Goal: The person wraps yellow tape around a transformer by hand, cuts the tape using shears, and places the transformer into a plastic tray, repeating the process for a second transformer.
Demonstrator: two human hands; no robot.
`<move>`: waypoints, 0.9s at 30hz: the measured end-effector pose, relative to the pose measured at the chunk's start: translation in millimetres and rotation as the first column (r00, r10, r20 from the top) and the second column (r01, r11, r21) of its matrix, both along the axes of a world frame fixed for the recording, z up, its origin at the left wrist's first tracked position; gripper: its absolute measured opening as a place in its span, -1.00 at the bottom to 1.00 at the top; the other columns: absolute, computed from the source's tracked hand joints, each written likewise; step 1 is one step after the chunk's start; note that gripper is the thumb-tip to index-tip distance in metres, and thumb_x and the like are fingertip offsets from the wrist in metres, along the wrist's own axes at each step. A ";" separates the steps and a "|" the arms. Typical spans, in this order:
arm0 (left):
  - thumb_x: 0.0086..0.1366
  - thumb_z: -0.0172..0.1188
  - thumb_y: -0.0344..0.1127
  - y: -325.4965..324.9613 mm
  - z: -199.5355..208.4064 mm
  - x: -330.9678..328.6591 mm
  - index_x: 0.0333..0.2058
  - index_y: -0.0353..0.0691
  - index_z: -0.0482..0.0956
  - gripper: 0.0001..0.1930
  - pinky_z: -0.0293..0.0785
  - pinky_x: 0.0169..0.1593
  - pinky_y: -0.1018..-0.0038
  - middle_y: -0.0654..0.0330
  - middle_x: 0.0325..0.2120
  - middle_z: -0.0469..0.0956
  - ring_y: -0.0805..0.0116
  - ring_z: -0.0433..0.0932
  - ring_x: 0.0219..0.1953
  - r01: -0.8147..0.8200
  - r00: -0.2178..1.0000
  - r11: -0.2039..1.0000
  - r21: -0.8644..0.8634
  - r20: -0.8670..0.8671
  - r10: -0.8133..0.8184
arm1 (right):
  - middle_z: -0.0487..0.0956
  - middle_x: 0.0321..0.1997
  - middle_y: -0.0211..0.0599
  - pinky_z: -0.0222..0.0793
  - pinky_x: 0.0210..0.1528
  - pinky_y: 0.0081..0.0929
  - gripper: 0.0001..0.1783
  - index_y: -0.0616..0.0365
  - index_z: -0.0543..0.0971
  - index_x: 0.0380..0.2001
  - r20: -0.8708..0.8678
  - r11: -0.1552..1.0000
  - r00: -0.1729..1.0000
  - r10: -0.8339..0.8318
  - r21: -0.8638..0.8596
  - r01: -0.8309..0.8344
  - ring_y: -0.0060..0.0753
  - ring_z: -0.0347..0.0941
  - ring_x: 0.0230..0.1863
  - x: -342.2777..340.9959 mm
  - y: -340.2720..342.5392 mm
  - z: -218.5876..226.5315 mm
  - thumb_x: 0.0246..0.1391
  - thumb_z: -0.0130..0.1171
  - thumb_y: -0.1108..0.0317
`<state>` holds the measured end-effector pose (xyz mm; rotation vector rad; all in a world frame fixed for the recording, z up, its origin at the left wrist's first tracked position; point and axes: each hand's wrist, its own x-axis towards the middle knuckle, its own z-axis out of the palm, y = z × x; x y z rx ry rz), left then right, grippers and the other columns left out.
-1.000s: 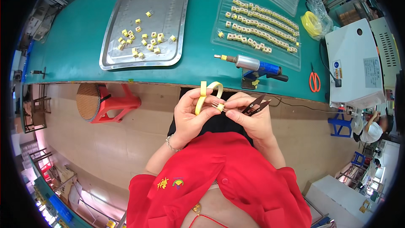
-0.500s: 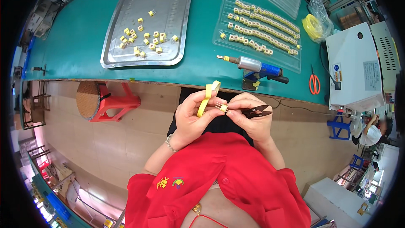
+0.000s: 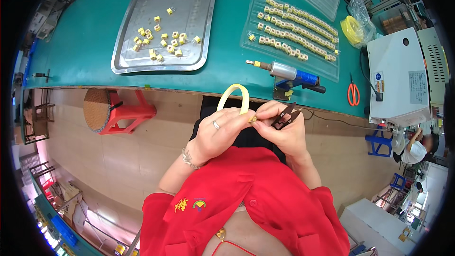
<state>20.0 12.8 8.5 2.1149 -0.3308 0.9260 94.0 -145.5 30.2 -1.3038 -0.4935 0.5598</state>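
Note:
My left hand [image 3: 217,132] is closed around a strip of yellow tape [image 3: 245,96], which arches up in a loop above the fingers. Between the fingertips of both hands sits a small yellow electronic component [image 3: 252,119], mostly covered by the fingers. My right hand [image 3: 290,135] pinches at this component and also keeps a pair of dark thread snips [image 3: 285,116] in its grip, blades pointing up and to the right. Both hands meet in front of my red shirt, just off the table's near edge.
On the green table [image 3: 227,33] lie a metal tray [image 3: 185,0] with loose yellow components and a clear plastic tray [image 3: 251,23] with rows of them. A blue-handled tool on a stand [image 3: 296,76], orange scissors [image 3: 353,94] and a white machine [image 3: 395,71] are at right. A red stool [image 3: 118,111] stands left.
The left hand has turned over toward the right, its back now showing. The tape has opened into a wider loop, the component is more covered, and the snips have tilted upward.

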 end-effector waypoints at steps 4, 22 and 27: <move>-0.07 0.31 -0.56 -2.2 -3.4 -0.1 -0.25 -0.33 0.45 -0.65 0.51 -0.32 0.46 0.12 -0.43 0.60 0.26 0.60 -0.39 0.016 0.999 0.981 -0.193 -0.044 -0.025 | 0.51 -0.35 -0.28 0.32 -0.36 -0.71 -0.88 0.32 0.54 -0.42 -0.138 0.998 0.989 0.053 -0.020 -0.056 -0.63 0.41 -0.40 5.2 -2.2 2.9 -0.12 0.21 0.64; -0.10 0.30 -0.56 -1.4 1.8 -3.8 -0.22 -0.29 0.48 -0.62 0.53 -0.31 0.47 0.12 -0.36 0.59 0.26 0.59 -0.34 -0.001 1.000 0.997 0.074 0.014 0.000 | 0.52 -0.30 -0.17 0.33 -0.40 -0.66 -0.84 0.31 0.52 -0.41 -0.490 0.994 0.866 0.098 0.092 -0.060 -0.45 0.47 -0.32 6.1 -5.9 -3.5 -0.16 0.20 0.67; -0.10 0.31 -0.57 -3.2 3.2 -4.5 -0.22 -0.31 0.48 -0.61 0.53 -0.31 0.47 0.13 -0.39 0.58 0.26 0.58 -0.36 -0.005 1.000 0.999 0.053 0.012 0.005 | 0.53 -0.34 -0.15 0.39 -0.32 -0.62 -0.86 0.31 0.53 -0.46 -0.435 0.998 0.898 0.070 0.029 -0.063 -0.42 0.48 -0.31 5.5 -7.2 -0.4 -0.18 0.21 0.67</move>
